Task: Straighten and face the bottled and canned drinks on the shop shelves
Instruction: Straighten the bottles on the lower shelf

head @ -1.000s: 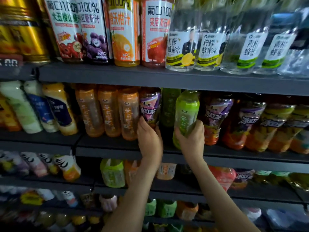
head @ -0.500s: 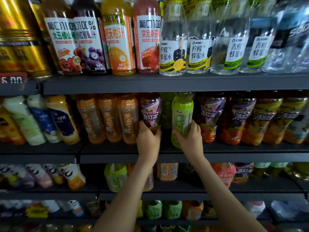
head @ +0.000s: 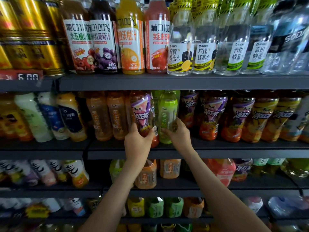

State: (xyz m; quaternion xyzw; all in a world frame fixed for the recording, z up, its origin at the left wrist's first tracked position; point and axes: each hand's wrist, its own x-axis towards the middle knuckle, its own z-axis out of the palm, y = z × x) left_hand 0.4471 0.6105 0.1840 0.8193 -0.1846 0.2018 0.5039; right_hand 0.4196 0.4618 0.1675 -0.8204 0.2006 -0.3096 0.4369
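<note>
Your left hand [head: 138, 145] grips the purple-labelled tea bottle [head: 142, 113] low down, your right hand [head: 180, 137] the green bottle [head: 167, 109]. Both bottles sit side by side at the front of the middle shelf [head: 234, 154].

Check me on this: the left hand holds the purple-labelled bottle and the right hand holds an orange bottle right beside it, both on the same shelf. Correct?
Not quite. The head view shows the right hand holding a green bottle, not an orange one. The rest stands: the left hand holds the purple-labelled bottle beside it, both on the same shelf.
</note>
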